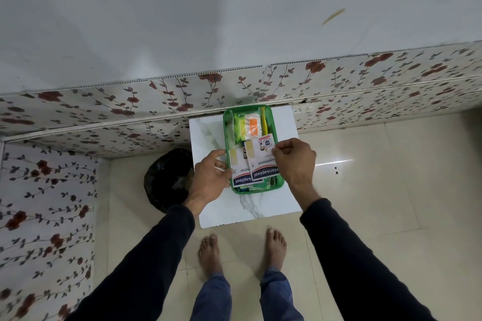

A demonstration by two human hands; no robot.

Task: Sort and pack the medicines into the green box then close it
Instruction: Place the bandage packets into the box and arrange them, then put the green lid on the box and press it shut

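The green box (273, 122) stands open on a small white marble-patterned table (206, 133) against the wall. Its far half holds a green packet (240, 129), an orange-labelled pack of cotton buds (253, 126) and a yellow stick (263, 118). Two Hansaplast plaster packets lie over its near half. My left hand (211, 176) pinches the left packet (241, 178) at the box's left rim. My right hand (294, 159) pinches the right packet (263, 161) by its far right corner. No lid is in view.
A bin lined with a black bag (168, 177) stands on the floor just left of the table. Flower-patterned panels cover the wall behind and at the left. My bare feet stand on beige floor tiles below the table's near edge.
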